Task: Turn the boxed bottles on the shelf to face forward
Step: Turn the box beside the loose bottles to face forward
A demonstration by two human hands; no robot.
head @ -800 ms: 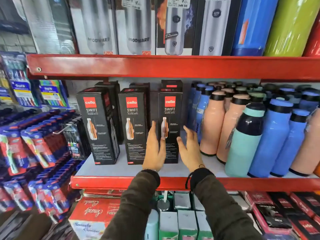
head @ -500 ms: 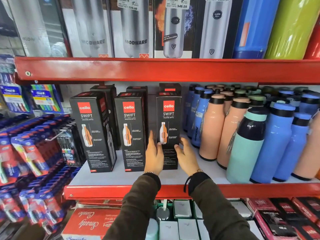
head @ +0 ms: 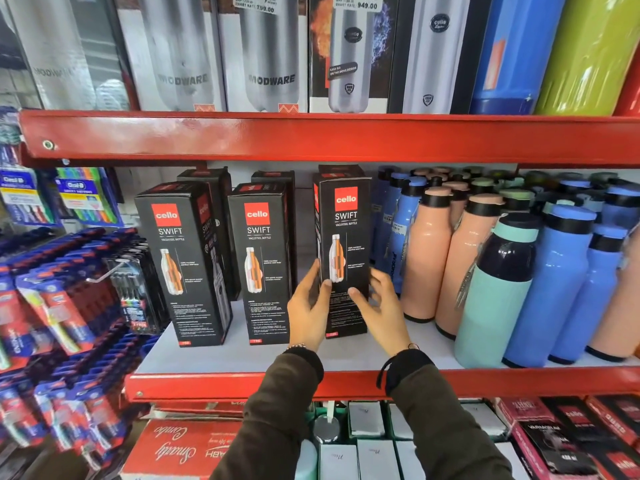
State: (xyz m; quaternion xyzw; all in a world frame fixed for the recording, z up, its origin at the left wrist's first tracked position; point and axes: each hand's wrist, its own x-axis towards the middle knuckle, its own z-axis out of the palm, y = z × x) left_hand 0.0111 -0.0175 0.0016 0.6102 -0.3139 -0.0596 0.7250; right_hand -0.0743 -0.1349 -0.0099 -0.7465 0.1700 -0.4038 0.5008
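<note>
Three tall black cardboard "cello SWIFT" bottle boxes stand in the front row of the red metal shelf (head: 346, 382), with three more behind. Both hands grip the right-hand box (head: 344, 237): left hand (head: 308, 310) and right hand (head: 384, 306) have fingers closed on its lower sides. Compared with 0.5 s ago, this box sits further back and rotated slightly rightward.

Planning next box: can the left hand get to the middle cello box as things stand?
Probably yes. The left hand sits on the right cello box, right beside the middle cello box, whose front and right edge are unobstructed. It would have to let go first.
</note>
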